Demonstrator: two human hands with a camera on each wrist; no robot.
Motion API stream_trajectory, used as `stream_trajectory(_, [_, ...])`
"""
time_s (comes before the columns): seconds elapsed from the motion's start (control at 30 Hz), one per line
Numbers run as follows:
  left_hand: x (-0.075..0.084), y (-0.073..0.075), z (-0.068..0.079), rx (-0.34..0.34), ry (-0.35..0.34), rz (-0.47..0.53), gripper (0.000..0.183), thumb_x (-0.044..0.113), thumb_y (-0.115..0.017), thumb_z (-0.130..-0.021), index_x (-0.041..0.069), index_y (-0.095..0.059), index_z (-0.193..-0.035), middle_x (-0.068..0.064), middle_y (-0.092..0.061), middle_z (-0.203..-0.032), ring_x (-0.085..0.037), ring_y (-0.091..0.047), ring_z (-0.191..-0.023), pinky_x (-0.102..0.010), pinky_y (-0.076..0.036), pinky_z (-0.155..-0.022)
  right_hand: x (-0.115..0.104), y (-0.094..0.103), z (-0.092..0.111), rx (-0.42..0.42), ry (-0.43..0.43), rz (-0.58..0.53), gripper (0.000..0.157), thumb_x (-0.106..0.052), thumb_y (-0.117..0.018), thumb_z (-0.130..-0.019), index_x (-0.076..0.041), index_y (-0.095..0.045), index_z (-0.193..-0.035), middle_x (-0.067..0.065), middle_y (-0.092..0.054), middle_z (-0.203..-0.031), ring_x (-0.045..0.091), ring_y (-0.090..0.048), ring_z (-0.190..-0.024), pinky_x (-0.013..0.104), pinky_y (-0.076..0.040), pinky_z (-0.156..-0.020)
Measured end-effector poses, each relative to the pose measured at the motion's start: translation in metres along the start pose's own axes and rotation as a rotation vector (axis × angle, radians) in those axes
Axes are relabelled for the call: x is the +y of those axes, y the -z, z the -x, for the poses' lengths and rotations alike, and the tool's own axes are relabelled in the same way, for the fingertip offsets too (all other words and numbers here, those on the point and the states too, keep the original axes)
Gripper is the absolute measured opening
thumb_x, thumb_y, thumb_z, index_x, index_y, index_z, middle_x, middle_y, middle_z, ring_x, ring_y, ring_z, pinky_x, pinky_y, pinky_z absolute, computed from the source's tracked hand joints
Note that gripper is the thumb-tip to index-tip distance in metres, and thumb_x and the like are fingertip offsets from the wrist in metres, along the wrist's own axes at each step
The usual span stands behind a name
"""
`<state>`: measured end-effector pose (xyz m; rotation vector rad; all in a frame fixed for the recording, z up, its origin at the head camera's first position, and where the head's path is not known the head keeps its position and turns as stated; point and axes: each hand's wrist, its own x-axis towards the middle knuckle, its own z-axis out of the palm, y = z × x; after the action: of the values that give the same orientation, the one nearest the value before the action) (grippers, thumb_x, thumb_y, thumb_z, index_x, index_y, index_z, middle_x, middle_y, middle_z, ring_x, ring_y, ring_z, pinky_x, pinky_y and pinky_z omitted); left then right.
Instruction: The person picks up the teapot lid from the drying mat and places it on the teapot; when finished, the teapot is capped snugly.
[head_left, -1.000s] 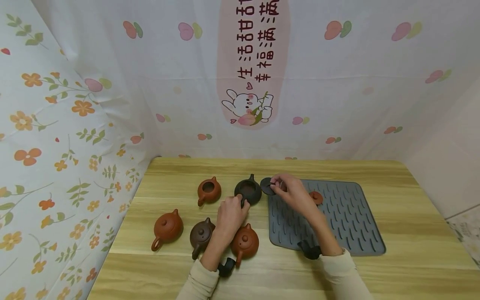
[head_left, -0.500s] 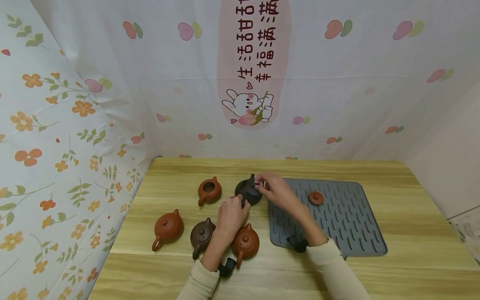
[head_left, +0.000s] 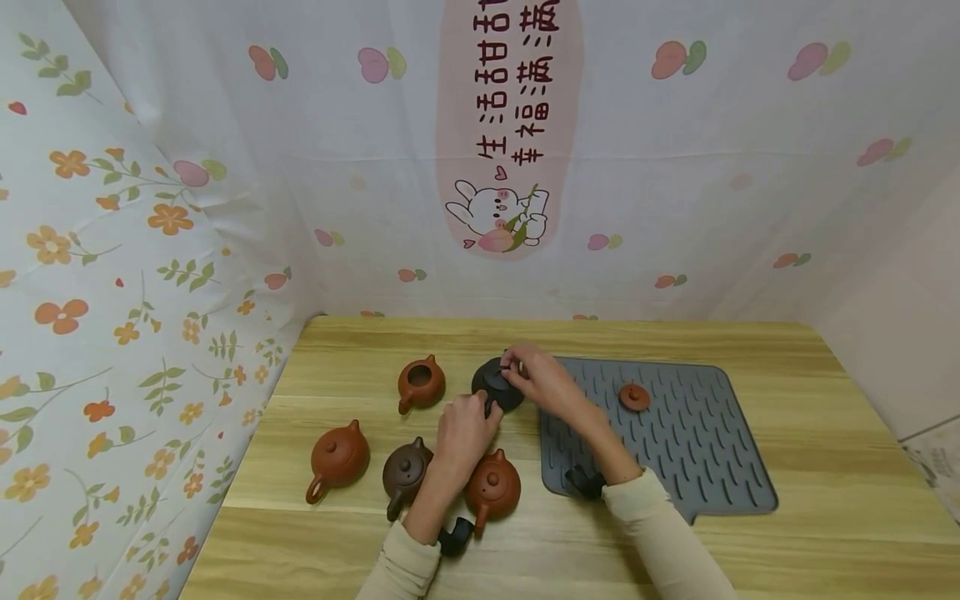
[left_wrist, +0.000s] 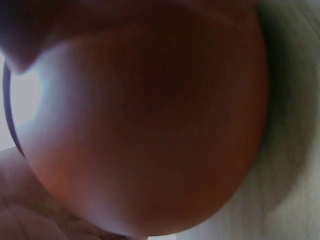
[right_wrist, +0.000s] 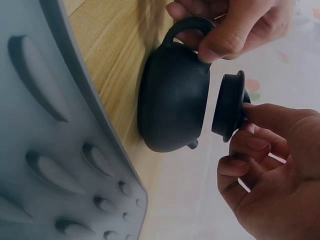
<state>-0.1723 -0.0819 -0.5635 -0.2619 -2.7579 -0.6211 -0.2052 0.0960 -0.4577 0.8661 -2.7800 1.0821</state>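
My right hand point(head_left: 546, 382) pinches the knob of a black teapot lid point(right_wrist: 228, 107). In the right wrist view, a narrow gap separates that lid from the mouth of the black teapot point(right_wrist: 172, 100). My left hand point(head_left: 462, 433) holds the teapot by its handle point(right_wrist: 187, 27), thumb on the near side. The pot stands on the wooden table, its spout mostly hidden in the head view by my right hand. A blurred reddish-brown teapot point(left_wrist: 150, 150) fills the left wrist view.
Left of the black pot sits a lidless orange-brown teapot point(head_left: 409, 395). Lidded teapots stand nearer: orange point(head_left: 339, 457), dark brown point(head_left: 406, 471) and orange point(head_left: 493, 492), close around my left forearm. A grey ridged mat point(head_left: 697, 467) on the right bears a small orange lid point(head_left: 634, 397).
My right hand has carried the black lid leftward from beside the mat's corner to over the teapot's mouth. My left hand has kept its hold on the handle.
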Motion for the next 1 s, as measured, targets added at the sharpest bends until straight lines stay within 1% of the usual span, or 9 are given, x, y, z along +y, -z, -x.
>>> stream_trajectory(0.2, [0.004, 0.006, 0.001, 0.007, 0.002, 0.010, 0.025, 0.028, -0.073, -0.100, 0.005, -0.081, -0.095, -0.017, -0.074, -0.075, -0.037, -0.071, -0.058, -0.042, -0.056, -0.050, 0.002, -0.004, -0.002, -0.017, -0.002, 0.016, 0.010, -0.007, -0.071, -0.106, -0.001, -0.069, -0.114, 0.008, -0.064, -0.095, 0.011, -0.052, -0.073, 0.029, -0.044, -0.066])
stream_trajectory(0.23, [0.001, 0.001, 0.000, 0.006, 0.011, 0.018, 0.025, 0.029, -0.073, -0.099, 0.006, -0.081, -0.094, -0.016, -0.073, -0.073, -0.036, -0.070, -0.056, -0.040, -0.054, -0.049, 0.002, -0.004, -0.002, -0.020, -0.006, 0.019, 0.011, -0.007, -0.071, -0.106, -0.001, -0.069, -0.115, 0.008, -0.065, -0.095, 0.011, -0.052, -0.074, 0.029, -0.044, -0.067])
stream_trajectory(0.37, [0.007, 0.010, 0.000, 0.014, -0.002, -0.001, 0.023, 0.027, -0.074, -0.099, 0.006, -0.081, -0.092, -0.014, -0.073, -0.072, -0.035, -0.070, -0.057, -0.042, -0.054, -0.049, 0.001, -0.005, -0.003, -0.029, -0.017, 0.032, 0.012, -0.008, -0.071, -0.106, -0.001, -0.069, -0.116, 0.008, -0.066, -0.097, 0.012, -0.055, -0.076, 0.029, -0.045, -0.068])
stream_trajectory(0.6, [0.037, 0.064, 0.005, 0.018, -0.016, 0.064, 0.016, 0.012, -0.078, -0.095, -0.002, -0.077, -0.089, -0.021, -0.071, -0.071, -0.041, -0.071, -0.059, -0.046, -0.057, -0.051, 0.000, -0.007, -0.004, -0.024, -0.026, 0.045, 0.013, -0.009, -0.071, -0.107, -0.001, -0.070, -0.117, 0.009, -0.067, -0.100, 0.015, -0.058, -0.081, 0.030, -0.047, -0.071])
stream_trajectory(0.63, [0.033, 0.059, 0.005, 0.035, -0.026, 0.059, 0.020, 0.017, -0.076, -0.098, -0.001, -0.078, -0.090, -0.020, -0.072, -0.072, -0.040, -0.071, -0.060, -0.045, -0.058, -0.052, 0.000, -0.007, -0.004, -0.023, -0.028, 0.047, 0.013, -0.009, -0.071, -0.107, -0.001, -0.070, -0.117, 0.009, -0.067, -0.100, 0.016, -0.059, -0.081, 0.031, -0.048, -0.071])
stream_trajectory(0.77, [0.035, 0.062, 0.005, 0.029, -0.030, 0.050, 0.019, 0.015, -0.075, -0.099, -0.001, -0.078, -0.090, -0.019, -0.071, -0.071, -0.038, -0.070, -0.058, -0.043, -0.057, -0.051, 0.001, -0.009, -0.004, -0.023, -0.036, 0.070, 0.012, -0.009, -0.072, -0.106, -0.001, -0.071, -0.116, 0.009, -0.067, -0.100, 0.017, -0.061, -0.083, 0.033, -0.050, -0.072])
stream_trajectory(0.83, [0.035, 0.062, 0.005, 0.018, -0.029, 0.051, 0.019, 0.015, -0.076, -0.100, -0.001, -0.078, -0.090, -0.018, -0.071, -0.070, -0.036, -0.069, -0.056, -0.041, -0.056, -0.049, 0.002, -0.011, -0.004, -0.023, -0.041, 0.084, 0.012, -0.008, -0.072, -0.106, -0.001, -0.071, -0.116, 0.009, -0.067, -0.099, 0.017, -0.062, -0.083, 0.034, -0.051, -0.072])
stream_trajectory(0.87, [0.041, 0.070, 0.005, -0.006, -0.017, 0.055, 0.014, 0.010, -0.078, -0.096, -0.003, -0.077, -0.089, -0.019, -0.070, -0.069, -0.037, -0.068, -0.054, -0.042, -0.055, -0.049, 0.003, -0.012, -0.004, -0.023, -0.044, 0.091, 0.012, -0.008, -0.072, -0.106, -0.001, -0.072, -0.116, 0.008, -0.067, -0.099, 0.017, -0.062, -0.082, 0.034, -0.052, -0.072])
stream_trajectory(1.0, [0.040, 0.069, 0.004, -0.044, 0.000, 0.044, 0.014, 0.010, -0.078, -0.098, -0.003, -0.078, -0.091, -0.018, -0.071, -0.070, -0.034, -0.068, -0.053, -0.038, -0.054, -0.049, 0.002, -0.014, -0.004, -0.016, -0.057, 0.091, 0.012, -0.008, -0.073, -0.105, -0.001, -0.072, -0.115, 0.008, -0.067, -0.099, 0.016, -0.061, -0.081, 0.034, -0.052, -0.071])
